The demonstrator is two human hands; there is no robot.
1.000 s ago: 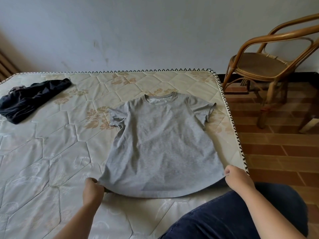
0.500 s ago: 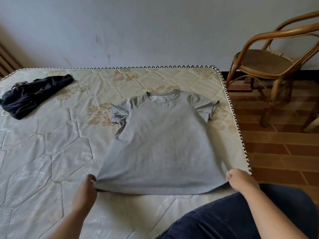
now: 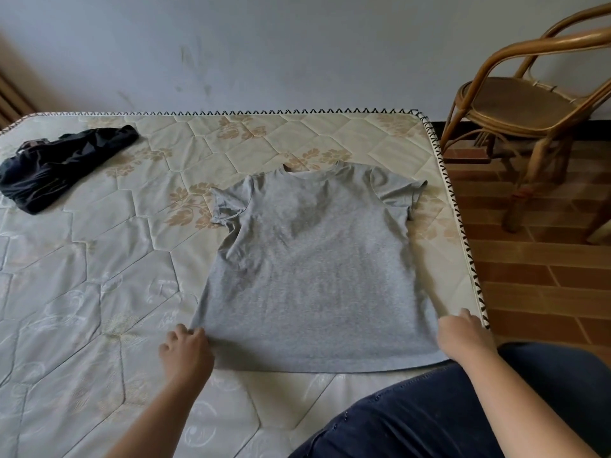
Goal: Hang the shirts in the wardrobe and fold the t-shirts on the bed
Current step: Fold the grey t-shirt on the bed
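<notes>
- Left grip (image 3: 186, 351) pinches the near-left hem corner of the grey t-shirt (image 3: 314, 276), with its fingers curled round the cloth and its knuckles up.
- Right grip (image 3: 463, 338) holds the near-right hem corner of the same t-shirt. The back of the hand faces the camera and hides most of its fingers, but the t-shirt's side edge runs straight into it.
- Between the 2 grips the hem lies stretched in a shallow curve.
- The grey t-shirt is spread flat on the bed's mattress (image 3: 99, 292), with its collar on the far side and its hem nearest the person.
- Its 2 short sleeves point outward. The left sleeve is crumpled and partly turned under, and creases run from it down across the chest. The right sleeve lies smoother.
- The mattress under the t-shirt is quilted and cream, with a tan flower print and black zigzag stitching along its border. That border passes just beside the t-shirt's right side.
- A bunched black garment (image 3: 56, 170) lies well apart from the t-shirt, to its far left on the same mattress.
- A rattan chair (image 3: 519, 104) stands beyond the t-shirt's right sleeve, off the bed, on a brick-coloured tiled floor (image 3: 529, 276) by a pale wall (image 3: 264, 44).
- Just near of the t-shirt's hem, below the right grip, is the person's leg in dark blue trousers (image 3: 446, 418).
</notes>
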